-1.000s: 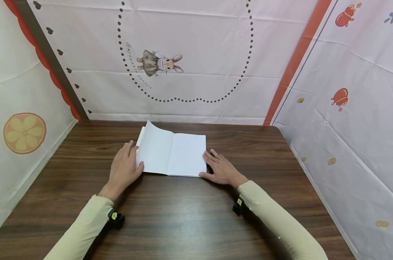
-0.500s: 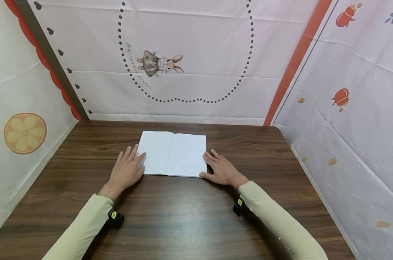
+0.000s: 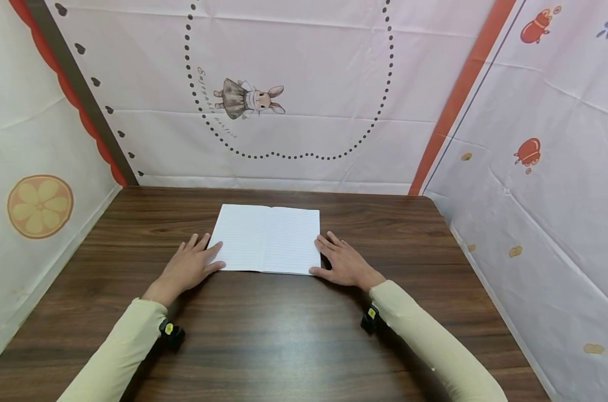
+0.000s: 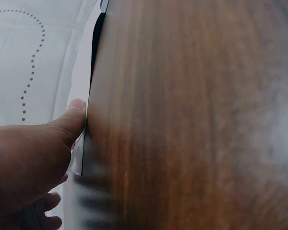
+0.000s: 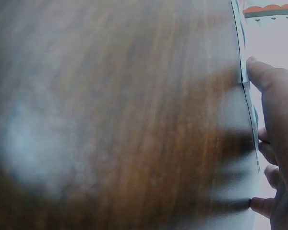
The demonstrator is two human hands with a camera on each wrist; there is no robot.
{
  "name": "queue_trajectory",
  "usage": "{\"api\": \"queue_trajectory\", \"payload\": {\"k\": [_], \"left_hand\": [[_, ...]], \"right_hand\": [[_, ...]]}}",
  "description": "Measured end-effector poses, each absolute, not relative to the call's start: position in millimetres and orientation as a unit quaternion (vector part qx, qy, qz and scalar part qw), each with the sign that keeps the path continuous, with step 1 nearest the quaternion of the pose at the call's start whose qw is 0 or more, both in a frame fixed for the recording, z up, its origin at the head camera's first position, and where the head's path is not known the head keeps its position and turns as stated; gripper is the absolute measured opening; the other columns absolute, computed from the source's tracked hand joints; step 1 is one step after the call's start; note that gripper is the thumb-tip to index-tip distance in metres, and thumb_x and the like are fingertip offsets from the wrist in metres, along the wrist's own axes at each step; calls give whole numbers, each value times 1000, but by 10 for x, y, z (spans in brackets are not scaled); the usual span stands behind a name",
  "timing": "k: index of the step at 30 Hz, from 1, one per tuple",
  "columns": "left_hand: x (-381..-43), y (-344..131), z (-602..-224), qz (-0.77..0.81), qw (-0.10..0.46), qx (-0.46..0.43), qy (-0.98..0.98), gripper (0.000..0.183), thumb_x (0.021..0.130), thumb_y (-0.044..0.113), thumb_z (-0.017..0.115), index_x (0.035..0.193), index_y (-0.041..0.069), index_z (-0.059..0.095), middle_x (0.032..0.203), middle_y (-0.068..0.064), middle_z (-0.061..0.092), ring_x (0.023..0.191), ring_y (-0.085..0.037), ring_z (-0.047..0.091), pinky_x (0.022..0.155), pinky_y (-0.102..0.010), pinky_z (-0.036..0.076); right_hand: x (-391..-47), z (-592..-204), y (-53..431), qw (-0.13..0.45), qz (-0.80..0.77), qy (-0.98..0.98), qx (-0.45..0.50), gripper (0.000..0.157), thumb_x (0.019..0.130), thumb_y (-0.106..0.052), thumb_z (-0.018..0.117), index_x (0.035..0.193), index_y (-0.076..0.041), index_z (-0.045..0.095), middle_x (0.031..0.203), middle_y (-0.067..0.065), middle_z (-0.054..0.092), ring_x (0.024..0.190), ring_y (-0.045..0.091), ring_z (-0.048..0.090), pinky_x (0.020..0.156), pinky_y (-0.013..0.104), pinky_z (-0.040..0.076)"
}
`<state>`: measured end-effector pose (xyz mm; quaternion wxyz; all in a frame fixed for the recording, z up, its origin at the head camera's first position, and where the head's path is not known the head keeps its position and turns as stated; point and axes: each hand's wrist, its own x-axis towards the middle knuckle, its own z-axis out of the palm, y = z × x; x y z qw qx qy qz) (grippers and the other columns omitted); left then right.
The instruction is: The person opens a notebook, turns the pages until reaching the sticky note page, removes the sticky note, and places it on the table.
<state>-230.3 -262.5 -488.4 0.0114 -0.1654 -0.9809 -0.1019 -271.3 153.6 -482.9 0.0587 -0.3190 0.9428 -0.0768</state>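
Observation:
An open notebook (image 3: 266, 240) with faintly ruled white pages lies flat on the dark wooden table. My left hand (image 3: 185, 267) rests at its left edge in the head view, thumb and index finger over the page margin, the other fingers spread on the wood. On the opposite side my right hand (image 3: 346, 262) touches the right edge, its thumb at the near corner. In the left wrist view the left thumb (image 4: 73, 117) presses on the paper's rim. The right wrist view has the right thumb (image 5: 259, 72) at the notebook's edge.
The brown wood-grain table (image 3: 283, 335) reaches a back cloth (image 3: 309, 84) printed with a rabbit and dotted line. More printed cloth (image 3: 535, 223) hangs along the right and left sides. A small black device (image 3: 172, 334) sits on each wrist.
A lifted left page has come down flat, and the left page now shows ruled lines. My left hand has shifted slightly left and nearer, its fingers spread more. The right hand stays put.

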Motion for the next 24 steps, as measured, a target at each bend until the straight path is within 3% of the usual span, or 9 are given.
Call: {"api": "queue_trajectory", "payload": {"k": [10,24], "left_hand": [[-2274,-2623,-4850,-142,13,-193,-971,60,102,31,62,149,-4,48,154,-36,36,140,-63,29,108,-74,32],[-2269,-2609,-4848,-148,-9,-187,-971,63,104,33,58,153,-4,42,158,-34,31,142,-62,27,109,-76,28]], "right_hand": [[-2710,-4842,1572,60,-82,941,-324,85,101,-64,46,163,-10,24,170,6,21,158,31,11,123,58,23],[-2716,-4855,1617,59,-83,937,-333,83,102,-63,45,163,-10,24,170,7,22,158,32,12,124,57,21]]}}
